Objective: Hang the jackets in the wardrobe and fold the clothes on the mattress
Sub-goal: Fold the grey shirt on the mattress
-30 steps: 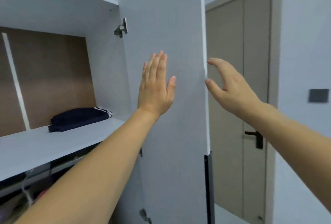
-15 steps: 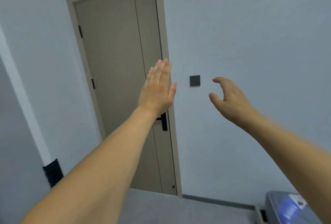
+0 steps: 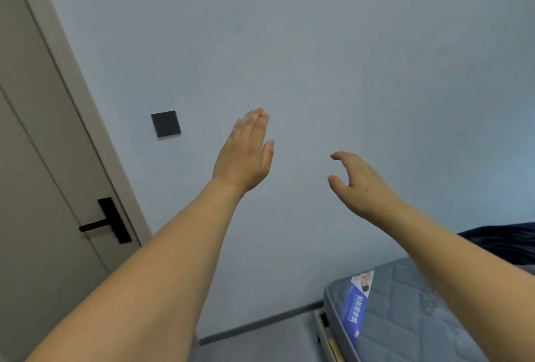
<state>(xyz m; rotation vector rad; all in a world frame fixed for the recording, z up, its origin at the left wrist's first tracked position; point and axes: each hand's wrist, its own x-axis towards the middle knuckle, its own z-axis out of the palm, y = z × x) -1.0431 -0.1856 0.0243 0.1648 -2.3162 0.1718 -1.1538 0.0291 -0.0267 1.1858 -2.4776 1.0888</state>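
Both my arms reach out in front of a bare blue-grey wall. My left hand point(image 3: 246, 156) is raised flat with straight fingers and holds nothing. My right hand point(image 3: 359, 182) hangs in the air with loosely curled fingers, also holding nothing. At the lower right lies a grey quilted mattress point(image 3: 405, 318) with a blue label on its corner. A dark navy garment point(image 3: 503, 241) lies on the mattress at the right edge, partly hidden by my right forearm. The wardrobe is out of view.
A beige room door point(image 3: 34, 188) with a black lever handle point(image 3: 107, 224) fills the left side. A black wall switch point(image 3: 166, 123) sits on the wall beside it. Grey floor point(image 3: 260, 344) shows between the door and the mattress.
The view has swung right, from the open wardrobe and its door to the wall and mattress. Both hands have left the wardrobe door and now float free.
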